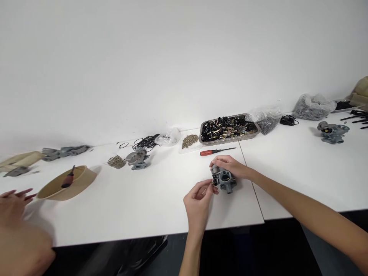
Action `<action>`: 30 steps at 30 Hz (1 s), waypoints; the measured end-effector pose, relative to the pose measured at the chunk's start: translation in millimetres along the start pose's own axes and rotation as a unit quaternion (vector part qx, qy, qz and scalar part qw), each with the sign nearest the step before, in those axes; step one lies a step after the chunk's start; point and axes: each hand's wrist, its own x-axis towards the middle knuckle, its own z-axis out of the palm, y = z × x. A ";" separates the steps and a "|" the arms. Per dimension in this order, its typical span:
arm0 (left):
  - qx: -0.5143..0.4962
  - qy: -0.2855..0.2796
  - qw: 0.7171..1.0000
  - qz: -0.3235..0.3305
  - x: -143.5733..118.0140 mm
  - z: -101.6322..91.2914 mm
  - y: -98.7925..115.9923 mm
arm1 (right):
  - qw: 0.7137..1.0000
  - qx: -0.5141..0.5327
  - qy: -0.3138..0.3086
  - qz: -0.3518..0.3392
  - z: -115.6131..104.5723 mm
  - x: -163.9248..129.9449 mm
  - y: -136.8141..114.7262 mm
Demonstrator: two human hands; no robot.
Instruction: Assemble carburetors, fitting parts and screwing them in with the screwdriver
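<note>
A grey metal carburetor [225,181] rests on the white table [138,207], gripped from behind and above by my right hand [231,166]. My left hand [198,201] pinches a small brass part [213,183] at the carburetor's left side. A red-handled screwdriver [216,151] lies just beyond my hands. Behind it stands a metal tray [257,132] full of black and brass small parts.
A second carburetor [138,159], piles of brass bits [190,140], black rings [146,142] and a tan bowl [69,188] lie to the left. Another person's hand [14,201] is at far left. A third carburetor [332,132] and bags of parts [312,106] sit at the right.
</note>
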 end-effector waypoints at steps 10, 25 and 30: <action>0.003 0.029 1.000 0.005 -2.2 7.3 -0.9 | 1.000 -0.011 0.005 -0.009 -1.4 2.3 3.4; 0.452 -0.223 0.841 0.197 176.6 0.1 29.4 | 0.935 -0.306 0.181 -0.020 -64.9 -2.6 -44.3; 0.493 -0.249 0.800 0.236 187.5 1.4 -4.6 | 0.851 -0.473 0.222 0.063 -138.9 10.1 -69.8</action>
